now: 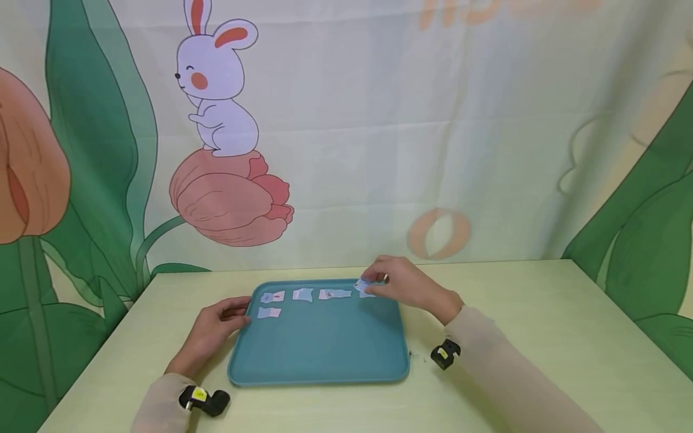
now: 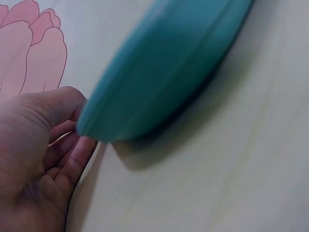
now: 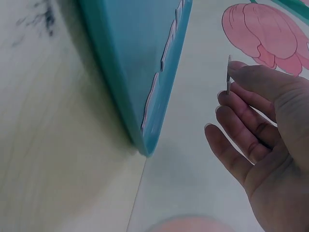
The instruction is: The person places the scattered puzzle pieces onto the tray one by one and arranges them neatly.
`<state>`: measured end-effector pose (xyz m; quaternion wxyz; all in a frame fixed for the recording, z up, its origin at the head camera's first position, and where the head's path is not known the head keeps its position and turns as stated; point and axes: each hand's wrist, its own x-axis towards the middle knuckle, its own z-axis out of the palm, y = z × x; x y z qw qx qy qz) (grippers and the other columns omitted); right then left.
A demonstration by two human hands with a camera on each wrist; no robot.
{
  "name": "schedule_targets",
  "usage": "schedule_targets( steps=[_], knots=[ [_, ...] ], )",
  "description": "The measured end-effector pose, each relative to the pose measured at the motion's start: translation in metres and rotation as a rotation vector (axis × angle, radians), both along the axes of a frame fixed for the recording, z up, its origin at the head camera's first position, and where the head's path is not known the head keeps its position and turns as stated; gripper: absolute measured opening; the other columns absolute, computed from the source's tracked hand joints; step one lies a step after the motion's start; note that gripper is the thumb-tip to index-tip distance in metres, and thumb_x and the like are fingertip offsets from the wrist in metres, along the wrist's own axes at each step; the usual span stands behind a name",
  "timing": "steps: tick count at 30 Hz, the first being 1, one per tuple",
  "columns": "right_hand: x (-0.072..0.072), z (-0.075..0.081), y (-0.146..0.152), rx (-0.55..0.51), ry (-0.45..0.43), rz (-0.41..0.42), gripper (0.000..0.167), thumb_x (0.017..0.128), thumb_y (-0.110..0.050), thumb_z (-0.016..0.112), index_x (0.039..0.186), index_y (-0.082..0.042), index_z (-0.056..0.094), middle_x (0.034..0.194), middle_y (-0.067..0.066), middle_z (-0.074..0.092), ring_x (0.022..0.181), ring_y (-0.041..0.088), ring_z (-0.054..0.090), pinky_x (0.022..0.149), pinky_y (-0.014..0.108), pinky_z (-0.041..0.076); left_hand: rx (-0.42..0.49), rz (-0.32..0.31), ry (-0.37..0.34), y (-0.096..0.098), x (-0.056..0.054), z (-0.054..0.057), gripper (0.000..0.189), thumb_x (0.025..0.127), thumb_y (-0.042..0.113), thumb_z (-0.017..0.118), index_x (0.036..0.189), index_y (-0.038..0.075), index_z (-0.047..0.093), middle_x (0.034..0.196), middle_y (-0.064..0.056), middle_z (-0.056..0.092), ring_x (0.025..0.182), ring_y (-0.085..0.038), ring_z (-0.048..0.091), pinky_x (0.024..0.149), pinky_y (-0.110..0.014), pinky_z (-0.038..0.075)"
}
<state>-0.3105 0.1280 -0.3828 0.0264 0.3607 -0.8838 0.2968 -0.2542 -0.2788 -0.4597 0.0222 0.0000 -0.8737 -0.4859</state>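
My right hand (image 1: 405, 284) is above the far right part of a blue-green tray (image 1: 325, 352). Between thumb and fingertips it pinches a small pale-blue printed puzzle piece (image 1: 360, 284), seen edge-on as a thin sliver in the right wrist view. Just below lies another flat piece (image 1: 367, 295), partly hidden by the hand. Along the tray's far side run more irregular pieces, including a wide one (image 1: 335, 294) and a squarer one (image 1: 302, 294); a small piece (image 1: 269, 313) sits nearer at the left. My left hand (image 1: 216, 325) holds the tray's left rim between thumb and fingers.
The tray rests on a pale yellow-green table (image 1: 520, 337). Behind it hangs a curtain (image 1: 346, 150) printed with a rabbit and tulips, close to the tray's far edge. Small dark marks (image 1: 417, 355) show on the table beside the tray's right side.
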Motion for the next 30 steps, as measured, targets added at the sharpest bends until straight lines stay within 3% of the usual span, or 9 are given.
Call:
schedule_targets(
  steps=[13, 23, 30],
  knots=[
    [-0.001, 0.003, -0.041, 0.063, 0.067, 0.092, 0.020, 0.095, -0.014, 0.082, 0.112, -0.004, 0.080, 0.101, 0.002, 0.071, 0.097, 0.025, 0.071, 0.087, 0.030, 0.059, 0.010, 0.006, 0.002, -0.001, -0.001, -0.001, 0.050, 0.101, 0.006, 0.069, 0.149, -0.002, 0.057, 0.141, -0.022, 0.063, 0.125, -0.035, 0.062, 0.106, -0.045, 0.055],
    [-0.001, 0.004, -0.066, 0.101, -0.008, 0.077, 0.023, 0.095, -0.013, 0.082, 0.116, -0.005, 0.080, 0.106, 0.004, 0.071, 0.099, 0.023, 0.069, 0.090, 0.029, 0.058, 0.007, 0.005, 0.005, 0.000, -0.002, 0.000, 0.050, 0.102, 0.007, 0.069, 0.149, -0.002, 0.057, 0.140, -0.022, 0.064, 0.124, -0.035, 0.062, 0.106, -0.045, 0.055],
    [-0.004, 0.002, -0.085, 0.114, -0.025, 0.118, 0.022, 0.095, -0.012, 0.082, 0.116, -0.004, 0.080, 0.105, 0.005, 0.072, 0.097, 0.023, 0.068, 0.087, 0.025, 0.056, 0.005, 0.014, -0.002, 0.000, -0.002, 0.000, 0.049, 0.101, 0.006, 0.069, 0.148, -0.002, 0.058, 0.139, -0.022, 0.064, 0.124, -0.035, 0.063, 0.105, -0.045, 0.055]
  ],
)
